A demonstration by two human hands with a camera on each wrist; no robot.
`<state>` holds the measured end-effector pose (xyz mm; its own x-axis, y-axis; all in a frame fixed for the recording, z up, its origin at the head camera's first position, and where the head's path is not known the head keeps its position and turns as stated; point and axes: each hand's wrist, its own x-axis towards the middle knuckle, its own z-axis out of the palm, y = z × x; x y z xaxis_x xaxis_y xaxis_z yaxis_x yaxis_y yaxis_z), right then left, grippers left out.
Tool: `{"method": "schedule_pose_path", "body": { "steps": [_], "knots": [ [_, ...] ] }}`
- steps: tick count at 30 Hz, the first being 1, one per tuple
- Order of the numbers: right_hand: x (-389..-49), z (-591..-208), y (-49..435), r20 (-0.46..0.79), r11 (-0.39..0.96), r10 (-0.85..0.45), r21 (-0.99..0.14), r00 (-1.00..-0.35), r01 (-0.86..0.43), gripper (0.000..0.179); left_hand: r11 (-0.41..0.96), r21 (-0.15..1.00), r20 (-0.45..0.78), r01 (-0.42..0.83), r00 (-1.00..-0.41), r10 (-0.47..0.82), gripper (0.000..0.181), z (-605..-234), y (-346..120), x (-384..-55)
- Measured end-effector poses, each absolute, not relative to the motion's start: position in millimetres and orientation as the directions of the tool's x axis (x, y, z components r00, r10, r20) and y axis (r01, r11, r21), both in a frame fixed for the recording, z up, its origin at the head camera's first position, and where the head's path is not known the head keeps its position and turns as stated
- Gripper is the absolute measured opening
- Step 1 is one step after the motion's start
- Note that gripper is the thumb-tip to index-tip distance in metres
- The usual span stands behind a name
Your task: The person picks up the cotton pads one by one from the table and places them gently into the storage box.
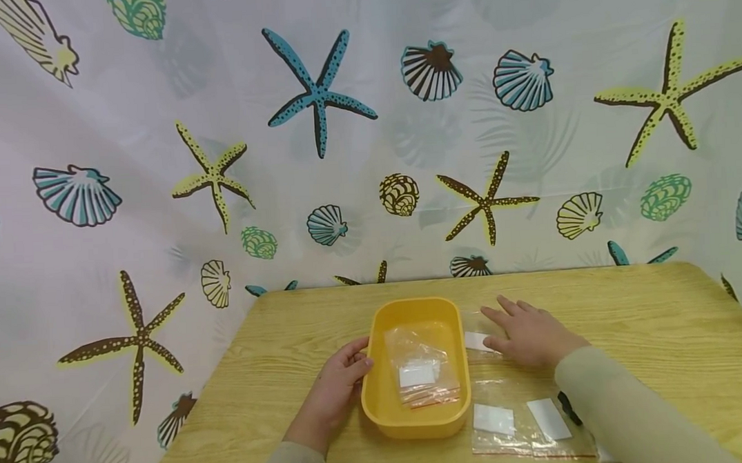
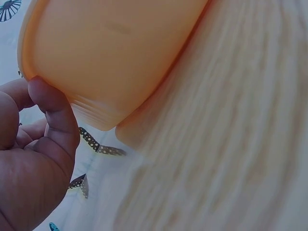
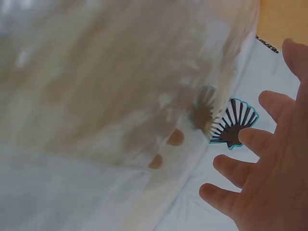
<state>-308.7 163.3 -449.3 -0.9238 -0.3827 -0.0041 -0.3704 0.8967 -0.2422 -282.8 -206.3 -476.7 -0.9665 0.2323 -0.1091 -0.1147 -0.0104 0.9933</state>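
My left hand (image 1: 337,388) holds the left rim of a yellow plastic bin (image 1: 417,430), thumb and fingers pinching the wall, as the left wrist view also shows. Inside the bin lie clear zip bags (image 1: 407,344) with red seal lines and white slips. To the right of the bin, my right hand (image 1: 527,332) spreads its fingers over another clear bag with a white slip (image 1: 477,341), partly hidden by the hand. In the right wrist view a clear plastic bag (image 3: 120,96) with two small holes fills the left side, beside the outstretched fingers (image 3: 257,139).
Two more clear bags with white slips (image 1: 494,419) (image 1: 550,419) lie flat at the front right of the wooden table (image 1: 662,357), partly under the right forearm. A curtain (image 1: 379,134) printed with shells and starfish hangs behind and at the sides.
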Motion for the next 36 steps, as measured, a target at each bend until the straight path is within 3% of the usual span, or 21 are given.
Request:
{"method": "schedule_pose_path", "body": {
  "steps": [17,30,36],
  "knots": [
    [-317.5,-450.0,157.0,-0.184,0.908,-0.400,-0.210,-0.898,-0.361,0.084,-0.024,0.992,-0.119,-0.128,-0.967,0.224,0.050,-479.4,-206.0,-284.7],
    [-314.9,-452.2,156.6,-0.187,0.911,-0.407,-0.148,-0.894,-0.384,0.064,-0.032,0.993,-0.105,-0.116,-0.964,0.243,0.051,-478.5,-206.7,-283.9],
    [-313.5,-451.9,158.4,-0.170,0.906,-0.412,-0.178,-0.895,-0.383,0.057,-0.026,0.994,-0.101,-0.110,-0.966,0.238,0.050,-476.0,-205.9,-281.9]
  ]
}}
